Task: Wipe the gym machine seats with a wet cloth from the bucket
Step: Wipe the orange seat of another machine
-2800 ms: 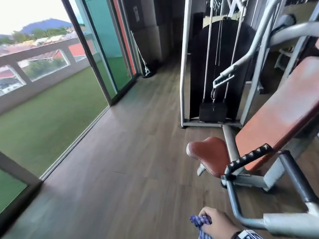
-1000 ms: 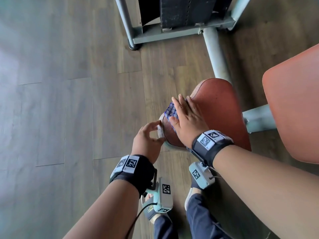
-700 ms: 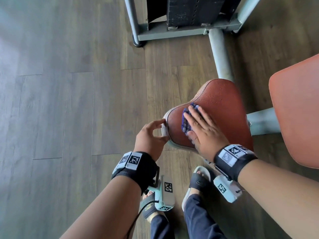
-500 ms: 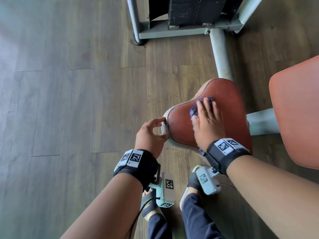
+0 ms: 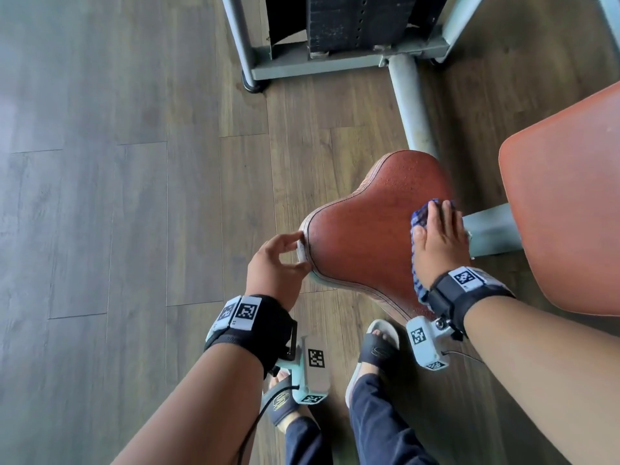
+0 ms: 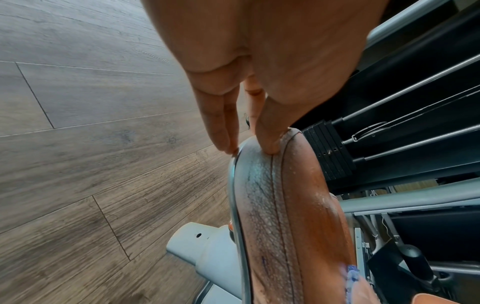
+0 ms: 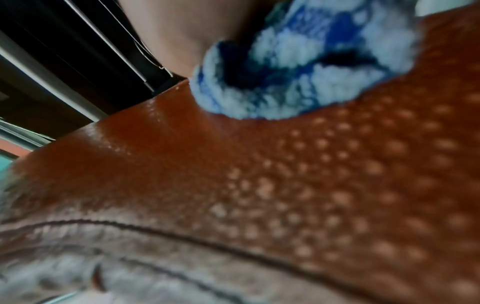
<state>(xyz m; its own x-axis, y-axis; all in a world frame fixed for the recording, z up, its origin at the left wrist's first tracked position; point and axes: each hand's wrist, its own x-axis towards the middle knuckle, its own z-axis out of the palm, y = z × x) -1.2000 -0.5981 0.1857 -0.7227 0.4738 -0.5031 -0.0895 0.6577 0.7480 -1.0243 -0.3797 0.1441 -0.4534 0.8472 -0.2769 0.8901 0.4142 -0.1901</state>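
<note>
Reddish-brown textured leather seat [image 5: 365, 236], beaded wet already, is pinched at its edge by the left hand [image 5: 275, 263] while the blue-checked cloth [image 5: 423, 214] is pressed flat by the right hand [image 5: 439, 239], backrest pad [image 5: 570, 213] probably left.

No readable words, brand names or numbers show in any view. The only signs are black-and-white square coded markers — two on the black left wristband [image 5: 246, 315], one on the pale grey camera housing [image 5: 310, 367] below it, two on the black right wristband [image 5: 464, 286], and further ones on the pale grey right camera housing [image 5: 424, 344] (patterns only, not text). A gold mark on the dark left sandal strap [image 5: 281, 402] is too small to read.
</note>
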